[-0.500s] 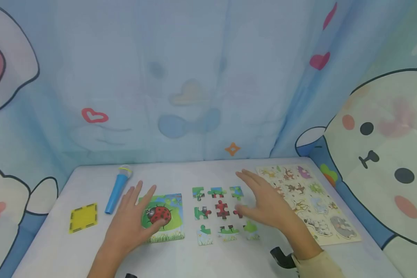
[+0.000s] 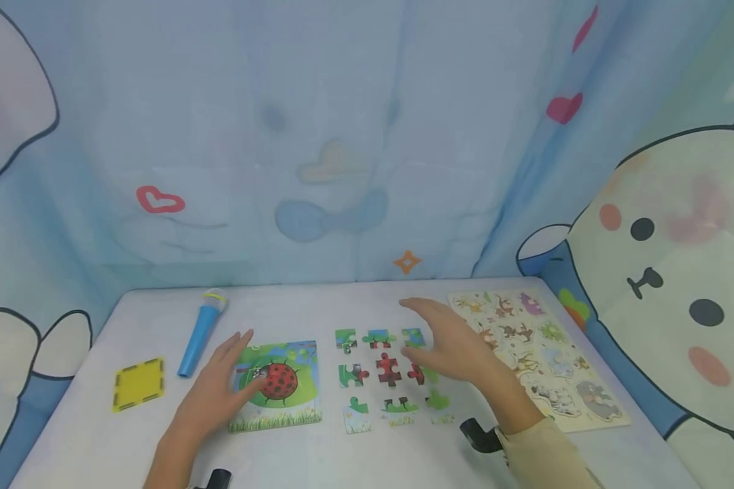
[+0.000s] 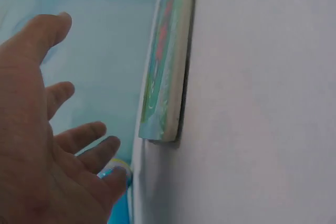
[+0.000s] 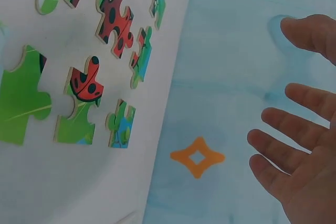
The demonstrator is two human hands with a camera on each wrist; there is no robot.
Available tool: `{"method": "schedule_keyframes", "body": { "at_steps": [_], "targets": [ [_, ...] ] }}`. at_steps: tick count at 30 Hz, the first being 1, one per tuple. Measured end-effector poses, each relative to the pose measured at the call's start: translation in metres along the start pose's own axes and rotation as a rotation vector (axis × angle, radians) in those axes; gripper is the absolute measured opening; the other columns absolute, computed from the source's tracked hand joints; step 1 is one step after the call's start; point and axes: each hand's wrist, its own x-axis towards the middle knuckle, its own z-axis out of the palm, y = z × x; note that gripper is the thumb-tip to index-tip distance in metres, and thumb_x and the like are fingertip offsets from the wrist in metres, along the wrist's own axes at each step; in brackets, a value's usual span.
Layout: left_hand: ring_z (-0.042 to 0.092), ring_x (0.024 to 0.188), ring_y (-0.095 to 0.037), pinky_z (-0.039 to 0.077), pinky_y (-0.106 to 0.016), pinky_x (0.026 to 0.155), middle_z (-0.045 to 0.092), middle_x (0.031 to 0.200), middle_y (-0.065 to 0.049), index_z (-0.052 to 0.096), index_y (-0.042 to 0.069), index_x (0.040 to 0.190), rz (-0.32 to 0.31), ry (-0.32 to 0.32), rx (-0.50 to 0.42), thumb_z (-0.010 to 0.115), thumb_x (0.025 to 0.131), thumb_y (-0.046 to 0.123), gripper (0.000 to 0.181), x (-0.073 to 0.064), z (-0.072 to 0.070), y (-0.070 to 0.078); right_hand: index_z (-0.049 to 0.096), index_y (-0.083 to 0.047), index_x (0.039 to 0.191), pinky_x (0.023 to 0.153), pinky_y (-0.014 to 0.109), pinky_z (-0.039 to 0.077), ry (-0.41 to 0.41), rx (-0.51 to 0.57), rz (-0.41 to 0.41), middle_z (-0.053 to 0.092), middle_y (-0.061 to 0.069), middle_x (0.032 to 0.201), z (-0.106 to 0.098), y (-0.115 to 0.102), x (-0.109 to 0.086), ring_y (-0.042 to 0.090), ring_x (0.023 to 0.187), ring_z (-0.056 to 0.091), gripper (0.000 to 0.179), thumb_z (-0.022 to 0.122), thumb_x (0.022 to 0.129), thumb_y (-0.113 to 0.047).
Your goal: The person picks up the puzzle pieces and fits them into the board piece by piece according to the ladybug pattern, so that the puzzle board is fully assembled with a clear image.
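Observation:
My left hand hovers over the left edge of a square ladybug puzzle board, fingers spread and nothing in them. In the left wrist view that board appears edge-on beyond the fingers. Just right of it, several loose jigsaw pieces lie apart in rows, among them a red centre piece and a grassy corner piece. My right hand is held above the right side of these pieces, empty, with thumb and fingers apart. The right wrist view shows a red-and-green piece flat on the table.
A blue toy microphone lies at the back left, with a yellow square left of it. On the right is a wooden animal puzzle board, partly behind my right forearm. A patterned curtain hangs behind the white table.
Both hands have shifted slightly left in the head view, and the left hand now covers less of the ladybug board. The view has moved a little; the pieces lie as before.

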Motion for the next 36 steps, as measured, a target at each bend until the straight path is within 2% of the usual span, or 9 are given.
{"method": "schedule_keyframes", "body": {
  "at_steps": [3, 8, 12, 17, 24, 31, 36],
  "targets": [
    [0.024, 0.142, -0.039, 0.026, -0.065, 0.111, 0.027, 0.157, -0.012, 0.025, 0.026, 0.156, -0.021, -0.016, -0.058, 0.062, 0.091, 0.052, 0.079, 0.000, 0.002, -0.010, 0.047, -0.013, 0.143, 0.105, 0.051, 0.043, -0.022, 0.010, 0.005, 0.048, 0.005, 0.144, 0.005, 0.000, 0.007, 0.028, 0.133, 0.043, 0.070, 0.078, 0.082, -0.031],
    [0.015, 0.143, -0.047, 0.016, -0.067, 0.113, 0.032, 0.156, -0.010, 0.029, 0.028, 0.154, -0.064, -0.050, -0.116, 0.059, 0.093, 0.052, 0.072, -0.001, 0.004, -0.021, 0.049, -0.011, 0.141, 0.105, 0.051, 0.043, -0.059, 0.029, -0.019, 0.050, 0.005, 0.142, 0.012, 0.001, 0.017, 0.029, 0.132, 0.045, 0.067, 0.076, 0.084, -0.031],
    [0.014, 0.141, -0.051, 0.017, -0.068, 0.112, 0.034, 0.155, -0.010, 0.033, 0.024, 0.153, -0.082, -0.060, -0.125, 0.056, 0.097, 0.046, 0.065, -0.001, 0.004, -0.026, 0.050, -0.010, 0.140, 0.105, 0.050, 0.043, -0.087, 0.034, -0.041, 0.051, 0.006, 0.141, 0.020, 0.001, 0.028, 0.029, 0.131, 0.045, 0.065, 0.075, 0.085, -0.032],
    [0.016, 0.143, -0.047, 0.017, -0.062, 0.115, 0.035, 0.155, -0.008, 0.037, 0.019, 0.152, -0.084, -0.057, -0.138, 0.049, 0.102, 0.038, 0.055, -0.001, 0.005, -0.030, 0.050, -0.013, 0.141, 0.104, 0.047, 0.045, -0.131, 0.064, 0.000, 0.051, 0.002, 0.142, 0.031, 0.000, 0.042, 0.028, 0.127, 0.049, 0.065, 0.076, 0.084, -0.031],
    [0.019, 0.143, -0.043, 0.018, -0.055, 0.118, 0.039, 0.153, -0.006, 0.041, 0.014, 0.149, -0.081, -0.034, -0.110, 0.037, 0.105, 0.014, 0.045, 0.002, 0.007, -0.031, 0.051, -0.016, 0.141, 0.100, 0.044, 0.048, -0.192, 0.114, 0.041, 0.052, 0.000, 0.140, 0.049, 0.003, 0.057, 0.025, 0.124, 0.051, 0.063, 0.075, 0.085, -0.030],
    [0.025, 0.143, -0.038, 0.021, -0.050, 0.118, 0.040, 0.152, -0.006, 0.043, 0.011, 0.148, -0.052, -0.023, -0.075, 0.038, 0.102, 0.006, 0.046, 0.003, 0.009, -0.034, 0.054, -0.018, 0.138, 0.099, 0.043, 0.048, -0.234, 0.174, 0.081, 0.057, -0.001, 0.134, 0.066, 0.004, 0.069, 0.025, 0.124, 0.051, 0.058, 0.076, 0.083, -0.024],
    [0.026, 0.143, -0.036, 0.022, -0.049, 0.118, 0.040, 0.152, -0.006, 0.043, 0.012, 0.148, -0.047, -0.019, -0.072, 0.041, 0.102, 0.005, 0.047, 0.004, 0.009, -0.034, 0.055, -0.019, 0.137, 0.102, 0.041, 0.046, -0.265, 0.150, 0.108, 0.056, -0.002, 0.135, 0.078, 0.004, 0.078, 0.022, 0.125, 0.050, 0.057, 0.076, 0.083, -0.020]
  ]
}}
